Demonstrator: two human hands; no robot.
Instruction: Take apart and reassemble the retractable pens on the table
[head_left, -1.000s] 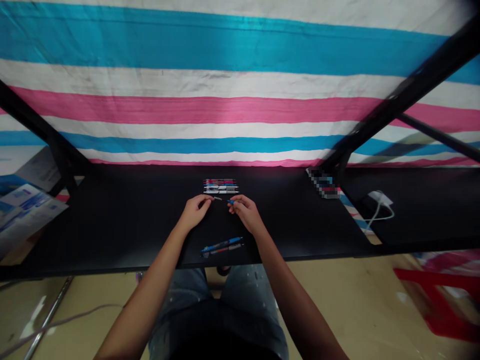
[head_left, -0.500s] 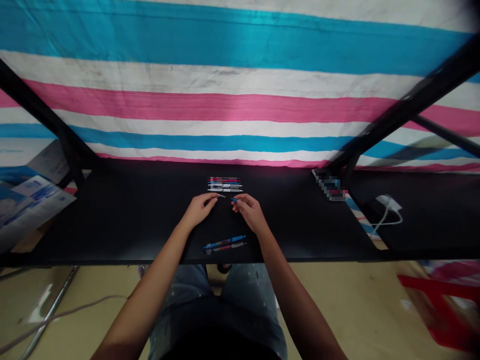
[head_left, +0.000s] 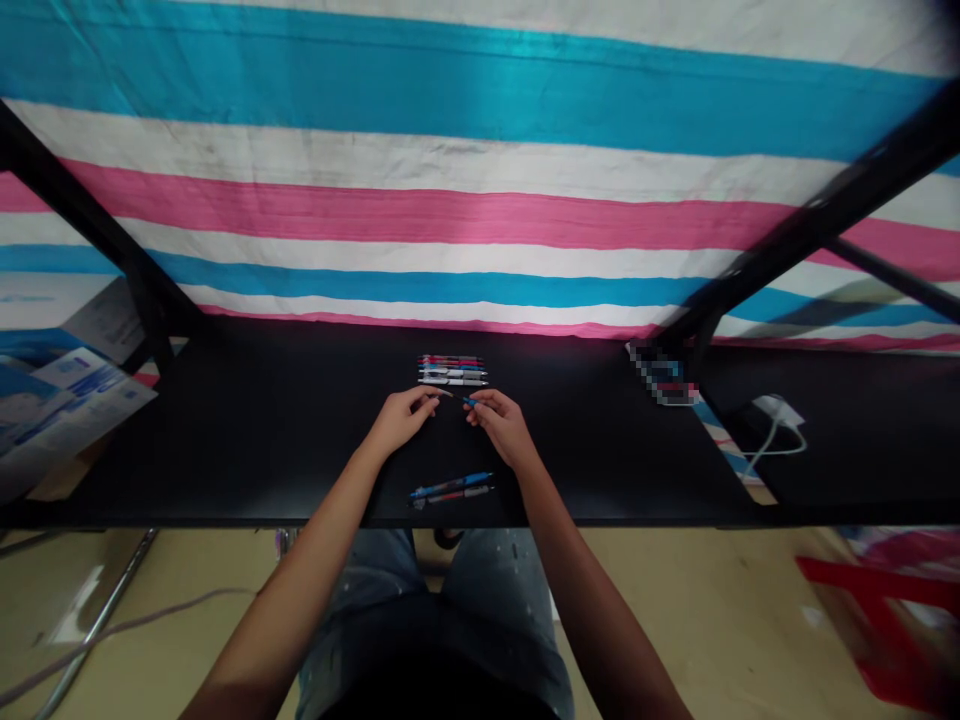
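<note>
My left hand (head_left: pixel 401 417) pinches a thin pen part with a pale tip over the black table (head_left: pixel 262 440). Facing it, my right hand (head_left: pixel 501 425) pinches a blue pen piece (head_left: pixel 468 401), and the two parts meet between my fingertips. Just beyond my hands lies a neat row of several pens (head_left: pixel 452 370), red, blue and white. Two more pens (head_left: pixel 450 489), one blue and one dark with red, lie side by side near the table's front edge between my forearms.
A striped blue, white and pink tarp (head_left: pixel 480 200) hangs behind the table. Black frame bars (head_left: pixel 810 220) slant at both sides. A white charger with cable (head_left: pixel 776 418) lies at right, printed boxes (head_left: pixel 60 400) at left, a red stool (head_left: pixel 885 620) on the floor.
My hands have drawn closer together, and the two pen parts that were apart now touch tip to tip. The view has shifted slightly.
</note>
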